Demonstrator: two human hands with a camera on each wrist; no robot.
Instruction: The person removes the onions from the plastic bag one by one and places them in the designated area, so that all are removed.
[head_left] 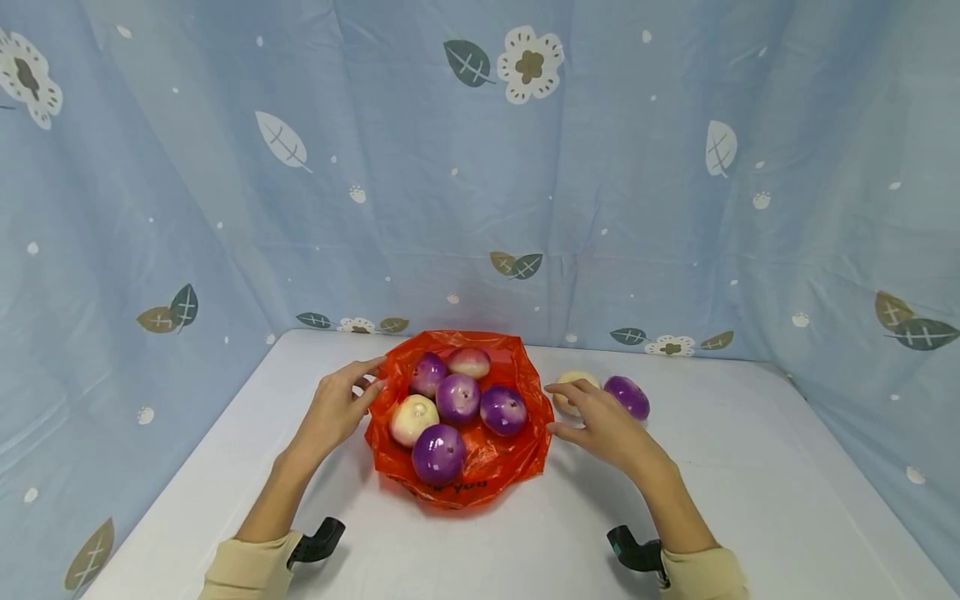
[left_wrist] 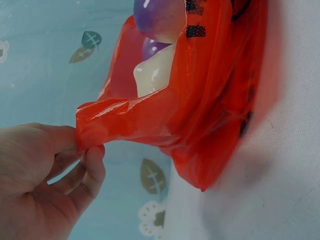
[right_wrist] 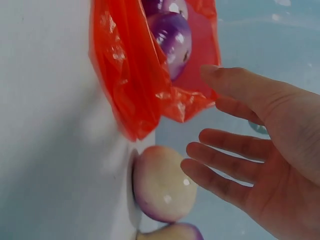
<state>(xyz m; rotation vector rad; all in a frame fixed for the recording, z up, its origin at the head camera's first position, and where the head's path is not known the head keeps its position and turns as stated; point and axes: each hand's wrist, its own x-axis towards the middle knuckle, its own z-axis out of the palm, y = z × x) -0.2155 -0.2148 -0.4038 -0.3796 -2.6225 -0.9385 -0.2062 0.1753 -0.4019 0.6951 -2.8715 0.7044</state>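
A red plastic bag (head_left: 487,467) stands with its mouth spread wide, holding several glossy purple-and-white turnips (head_left: 458,397). My left hand (head_left: 341,400) pinches the left part of the bag's rim between thumb and fingers, drawing it out sideways in the left wrist view. My right hand (head_left: 607,421) is at the opposite side of the rim, its fingers loosely extended and thumb apart from them. In the right wrist view, its thumb overlaps the bag's edge; whether it touches is unclear. Behind this hand, a pale turnip (right_wrist: 165,184) and a purple one (head_left: 627,397) lie outside the bag.
Everything stands on a table with a white cover (head_left: 750,483). A blue curtain (head_left: 420,208) with leaf and flower prints hangs behind it and along both sides. Black wrist mounts (head_left: 318,540) show near both tan sleeves.
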